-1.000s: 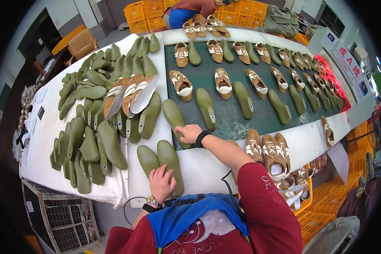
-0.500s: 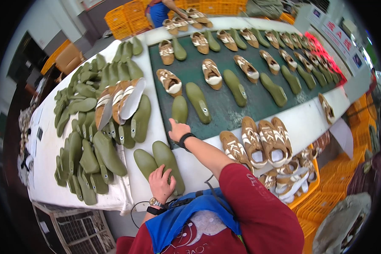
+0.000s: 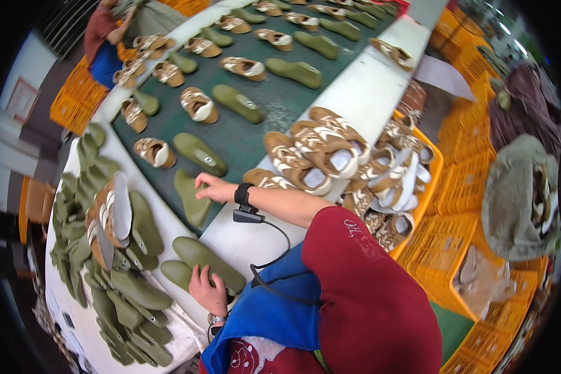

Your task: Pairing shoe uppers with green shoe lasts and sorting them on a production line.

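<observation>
Left stack: heaps of olive-green soles [image 3: 100, 262] lie as before on the white table [image 3: 368, 93].
Left hand [image 3: 209, 290]: stays flat, fingers spread, pressing the two green soles [image 3: 199, 265] at the table edge.
Right hand [image 3: 215, 187]: fingers loosely curled on a green sole [image 3: 190, 199] at the dark belt's [image 3: 262, 106] rim, as half a second ago; only the view has swung right.
Right side: finished sandals [image 3: 318, 149] piled near orange crates [image 3: 474, 187].
</observation>
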`<act>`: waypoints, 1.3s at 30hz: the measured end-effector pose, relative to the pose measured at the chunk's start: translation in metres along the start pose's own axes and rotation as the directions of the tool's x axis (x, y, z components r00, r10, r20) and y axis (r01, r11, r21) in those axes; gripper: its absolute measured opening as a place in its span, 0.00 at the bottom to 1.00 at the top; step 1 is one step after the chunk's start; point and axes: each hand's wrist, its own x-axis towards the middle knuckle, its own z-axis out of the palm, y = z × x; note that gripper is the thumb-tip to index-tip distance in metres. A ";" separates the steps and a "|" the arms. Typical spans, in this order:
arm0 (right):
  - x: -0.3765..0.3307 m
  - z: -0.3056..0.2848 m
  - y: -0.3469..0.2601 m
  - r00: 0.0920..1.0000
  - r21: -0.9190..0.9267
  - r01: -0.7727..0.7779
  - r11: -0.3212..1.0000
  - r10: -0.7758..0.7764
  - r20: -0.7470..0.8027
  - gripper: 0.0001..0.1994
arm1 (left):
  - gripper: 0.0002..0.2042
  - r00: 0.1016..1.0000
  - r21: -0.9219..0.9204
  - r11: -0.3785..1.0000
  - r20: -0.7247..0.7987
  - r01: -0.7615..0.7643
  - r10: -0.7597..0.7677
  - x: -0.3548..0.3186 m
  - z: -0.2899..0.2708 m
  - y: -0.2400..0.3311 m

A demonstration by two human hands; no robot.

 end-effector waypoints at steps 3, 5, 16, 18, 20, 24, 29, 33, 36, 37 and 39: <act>-0.051 -0.003 0.010 0.916 -0.354 0.397 0.847 -0.340 0.213 0.15 | 0.13 1.000 0.000 1.000 0.023 0.004 -0.004 0.004 -0.002 0.005; -0.107 0.008 -0.035 0.909 -0.650 0.310 0.694 -0.015 0.417 0.15 | 0.13 1.000 0.019 1.000 0.026 0.014 -0.015 0.003 -0.001 0.001; -0.138 0.044 0.005 0.913 -0.781 0.192 0.594 0.183 0.365 0.49 | 0.13 0.998 0.013 0.999 0.041 -0.046 0.046 0.000 -0.001 -0.004; -0.144 0.046 -0.002 0.908 -0.721 0.087 0.688 0.243 0.341 0.55 | 0.14 0.998 0.018 0.999 0.046 -0.038 0.037 -0.001 -0.002 -0.005; -0.147 0.051 -0.008 0.885 -0.635 -0.036 0.772 0.320 0.339 0.64 | 0.14 0.998 0.011 0.999 0.043 -0.043 0.042 -0.001 0.000 -0.007; -0.144 0.072 0.012 0.908 -0.707 0.046 0.705 0.266 0.324 0.62 | 0.14 0.997 0.017 0.999 0.057 -0.050 0.049 -0.002 -0.004 -0.006; -0.142 0.088 0.041 0.897 -0.656 0.065 0.752 0.243 0.369 0.64 | 0.14 0.992 -0.015 0.996 0.089 -0.089 0.090 -0.005 -0.012 -0.023; -0.147 0.086 0.012 0.781 -0.598 -0.081 0.797 0.423 0.459 0.64 | 0.15 0.988 -0.052 0.996 0.136 -0.070 0.076 -0.009 -0.020 -0.034; -0.143 0.088 0.026 0.769 -0.576 -0.040 0.817 0.393 0.504 0.64 | 0.15 0.988 -0.065 0.996 0.134 -0.067 0.075 -0.010 -0.023 -0.038; -0.143 0.088 0.027 0.769 -0.577 -0.037 0.816 0.392 0.505 0.64 | 0.15 0.989 -0.064 0.996 0.132 -0.066 0.074 -0.010 -0.023 -0.038; -0.142 0.088 0.030 0.763 -0.576 -0.019 0.817 0.384 0.520 0.64 | 0.15 0.990 -0.065 0.996 0.121 -0.063 0.071 -0.011 -0.023 -0.039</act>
